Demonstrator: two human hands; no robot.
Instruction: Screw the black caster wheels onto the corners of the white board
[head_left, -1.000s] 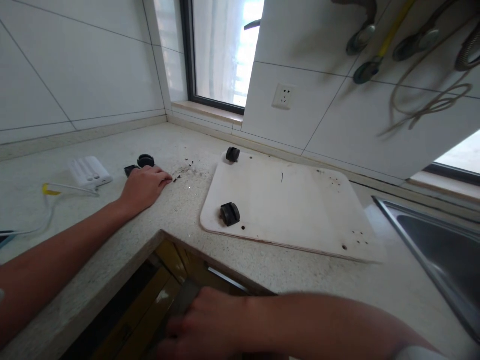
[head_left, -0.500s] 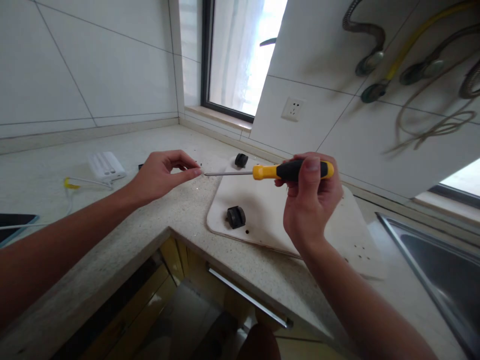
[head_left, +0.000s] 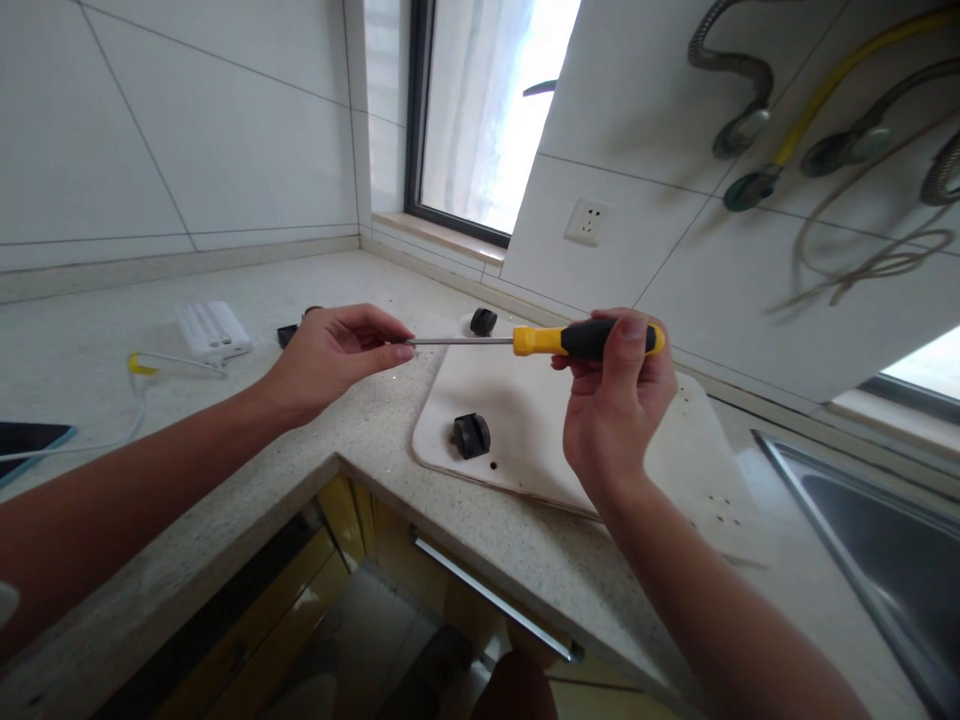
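Right hand [head_left: 615,410]: raised above the board [head_left: 540,440], fingers wrapped round the black-and-yellow handle of a screwdriver [head_left: 570,341], shaft level and pointing left. Left hand [head_left: 330,350]: fingers pinched narrow at the shaft tip; whether a screw sits between them is too small to tell. Board: white, flat on the surface [head_left: 247,440], small holes near its right end. Casters: one [head_left: 471,435] at the board's near left corner, one [head_left: 483,321] at the far left corner; a further dark part [head_left: 286,334] lies behind the left hand. Also on the surface: white box [head_left: 212,329], cable with yellow tag [head_left: 142,365], dark specks near the board. Sink [head_left: 870,540] at right; open cupboard space below the surface edge. Risks, as judged: anything small pinched at the tip could slip and drop into the gap under the surface; the tip, held against the fingertips, could jab them if the right hand pushes
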